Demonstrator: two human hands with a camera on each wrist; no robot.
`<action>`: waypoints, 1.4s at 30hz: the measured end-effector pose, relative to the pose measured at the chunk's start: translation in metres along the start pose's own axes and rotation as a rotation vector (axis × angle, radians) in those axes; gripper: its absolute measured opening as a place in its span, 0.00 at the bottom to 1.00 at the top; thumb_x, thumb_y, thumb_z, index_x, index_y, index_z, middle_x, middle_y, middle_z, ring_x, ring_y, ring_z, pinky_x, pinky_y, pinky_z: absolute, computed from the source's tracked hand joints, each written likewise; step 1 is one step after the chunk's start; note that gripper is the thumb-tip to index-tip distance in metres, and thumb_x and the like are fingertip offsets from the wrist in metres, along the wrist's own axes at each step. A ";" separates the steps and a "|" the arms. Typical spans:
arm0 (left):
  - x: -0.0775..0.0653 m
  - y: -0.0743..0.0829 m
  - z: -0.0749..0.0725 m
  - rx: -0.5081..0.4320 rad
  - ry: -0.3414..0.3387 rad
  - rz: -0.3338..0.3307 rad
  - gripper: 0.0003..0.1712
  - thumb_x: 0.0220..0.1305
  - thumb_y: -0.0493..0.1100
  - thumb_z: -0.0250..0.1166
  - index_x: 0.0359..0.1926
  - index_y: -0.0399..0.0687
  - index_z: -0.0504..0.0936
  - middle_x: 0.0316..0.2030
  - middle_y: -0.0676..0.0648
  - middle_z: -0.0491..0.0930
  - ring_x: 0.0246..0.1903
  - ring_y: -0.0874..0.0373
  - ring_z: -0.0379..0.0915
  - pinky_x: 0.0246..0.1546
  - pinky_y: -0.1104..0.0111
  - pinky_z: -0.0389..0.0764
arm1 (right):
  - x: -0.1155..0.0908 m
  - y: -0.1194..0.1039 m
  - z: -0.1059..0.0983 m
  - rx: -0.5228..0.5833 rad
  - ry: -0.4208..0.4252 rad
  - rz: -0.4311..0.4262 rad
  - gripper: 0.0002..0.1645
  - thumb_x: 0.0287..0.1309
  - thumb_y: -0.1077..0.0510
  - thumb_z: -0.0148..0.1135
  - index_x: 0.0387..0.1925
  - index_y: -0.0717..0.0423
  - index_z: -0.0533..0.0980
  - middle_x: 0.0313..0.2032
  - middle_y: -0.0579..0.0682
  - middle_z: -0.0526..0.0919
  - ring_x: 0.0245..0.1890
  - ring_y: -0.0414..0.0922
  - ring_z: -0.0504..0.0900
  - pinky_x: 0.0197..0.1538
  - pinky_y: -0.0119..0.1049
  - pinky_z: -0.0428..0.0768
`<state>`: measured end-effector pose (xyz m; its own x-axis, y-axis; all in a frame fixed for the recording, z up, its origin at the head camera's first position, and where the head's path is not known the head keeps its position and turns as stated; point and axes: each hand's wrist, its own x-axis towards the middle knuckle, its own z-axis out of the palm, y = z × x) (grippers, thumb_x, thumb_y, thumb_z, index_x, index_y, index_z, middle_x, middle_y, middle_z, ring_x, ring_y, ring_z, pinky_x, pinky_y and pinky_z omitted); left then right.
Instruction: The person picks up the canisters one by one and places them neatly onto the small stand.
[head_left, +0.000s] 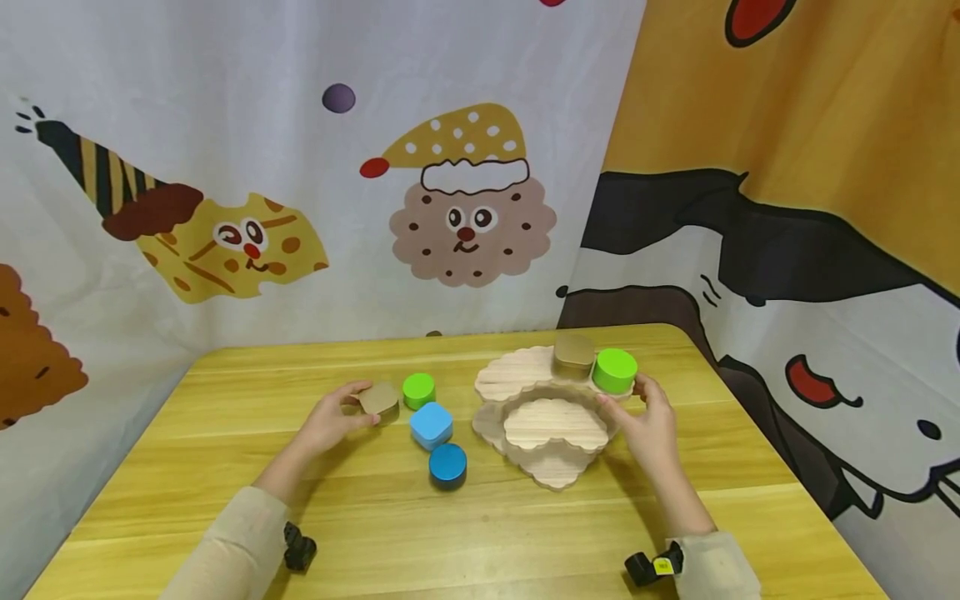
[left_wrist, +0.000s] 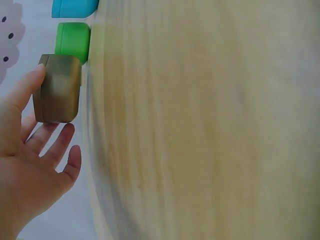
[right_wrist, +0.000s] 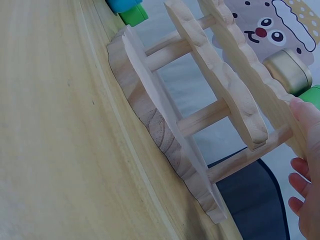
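My left hand (head_left: 336,419) holds a gold-brown tin (head_left: 380,401) with rounded corners, thumb on the near side and fingers on the far side. In the left wrist view, the gold-brown tin (left_wrist: 61,90) overlaps a green tin (left_wrist: 73,41). On the right, my right hand (head_left: 651,421) grips the edge of a wooden tiered stand (head_left: 517,373) with scalloped shelves; its thumb lies along the top shelf (right_wrist: 270,95). A second gold tin (head_left: 573,357) and a round green tin (head_left: 616,371) stand on that shelf, the green one close to this hand.
Between the hands, a round green tin (head_left: 419,391), a light blue square tin (head_left: 431,425) and a dark blue round tin (head_left: 447,466) stand in a row on the wooden table (head_left: 480,542). A printed curtain (head_left: 300,167) hangs behind the table.
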<state>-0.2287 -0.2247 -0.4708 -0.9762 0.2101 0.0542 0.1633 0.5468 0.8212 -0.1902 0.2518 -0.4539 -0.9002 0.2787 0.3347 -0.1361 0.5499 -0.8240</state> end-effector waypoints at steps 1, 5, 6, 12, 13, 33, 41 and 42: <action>0.000 0.001 -0.001 -0.001 0.001 0.000 0.38 0.57 0.43 0.71 0.65 0.36 0.67 0.59 0.33 0.69 0.53 0.39 0.68 0.41 0.54 0.75 | 0.000 0.000 0.000 0.001 0.002 -0.002 0.43 0.49 0.47 0.74 0.59 0.68 0.67 0.50 0.63 0.73 0.53 0.60 0.68 0.57 0.58 0.64; -0.001 0.002 -0.002 -0.018 0.006 -0.003 0.39 0.57 0.45 0.71 0.66 0.35 0.66 0.59 0.33 0.69 0.53 0.39 0.68 0.40 0.55 0.74 | 0.000 -0.001 0.000 -0.003 0.003 -0.004 0.43 0.49 0.48 0.74 0.59 0.68 0.68 0.50 0.63 0.73 0.52 0.60 0.68 0.57 0.58 0.64; -0.001 0.002 -0.002 -0.024 0.011 -0.009 0.39 0.57 0.44 0.71 0.66 0.35 0.66 0.58 0.33 0.69 0.53 0.39 0.68 0.40 0.56 0.74 | -0.001 -0.001 -0.001 0.000 0.002 -0.003 0.43 0.49 0.48 0.74 0.59 0.68 0.68 0.50 0.64 0.73 0.52 0.60 0.68 0.57 0.58 0.64; -0.002 0.005 -0.004 -0.045 0.046 -0.038 0.39 0.56 0.45 0.72 0.66 0.40 0.66 0.54 0.35 0.72 0.53 0.40 0.67 0.40 0.56 0.73 | 0.000 -0.002 -0.001 0.001 0.000 0.005 0.44 0.49 0.48 0.74 0.60 0.68 0.67 0.50 0.64 0.72 0.53 0.60 0.68 0.58 0.56 0.64; -0.002 0.006 -0.004 -0.047 0.049 -0.037 0.40 0.56 0.46 0.72 0.66 0.40 0.67 0.53 0.35 0.72 0.54 0.40 0.67 0.40 0.57 0.73 | 0.000 -0.001 0.000 0.000 0.000 0.004 0.44 0.49 0.48 0.74 0.60 0.68 0.67 0.50 0.64 0.72 0.53 0.61 0.68 0.57 0.56 0.64; -0.009 0.020 -0.005 -0.043 0.118 0.038 0.38 0.56 0.46 0.72 0.64 0.38 0.69 0.49 0.38 0.73 0.50 0.45 0.66 0.42 0.58 0.71 | -0.001 0.000 0.000 0.015 0.001 0.002 0.43 0.50 0.48 0.73 0.60 0.68 0.67 0.50 0.63 0.72 0.53 0.61 0.68 0.57 0.57 0.64; -0.012 0.030 -0.005 -0.060 0.144 0.046 0.37 0.55 0.45 0.73 0.63 0.39 0.70 0.48 0.39 0.75 0.49 0.48 0.67 0.40 0.62 0.72 | -0.001 -0.001 0.001 0.016 0.002 0.011 0.43 0.50 0.47 0.73 0.60 0.68 0.67 0.51 0.63 0.72 0.53 0.60 0.67 0.57 0.57 0.64; -0.012 0.031 -0.005 -0.065 0.146 0.046 0.37 0.55 0.45 0.73 0.64 0.39 0.70 0.49 0.39 0.75 0.49 0.48 0.67 0.40 0.62 0.72 | -0.001 -0.001 0.001 0.016 0.003 0.009 0.43 0.50 0.47 0.73 0.60 0.68 0.67 0.51 0.63 0.72 0.53 0.60 0.67 0.57 0.57 0.64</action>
<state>-0.2128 -0.2145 -0.4431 -0.9790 0.1115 0.1704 0.2033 0.4848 0.8507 -0.1896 0.2506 -0.4541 -0.9000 0.2862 0.3286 -0.1345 0.5348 -0.8342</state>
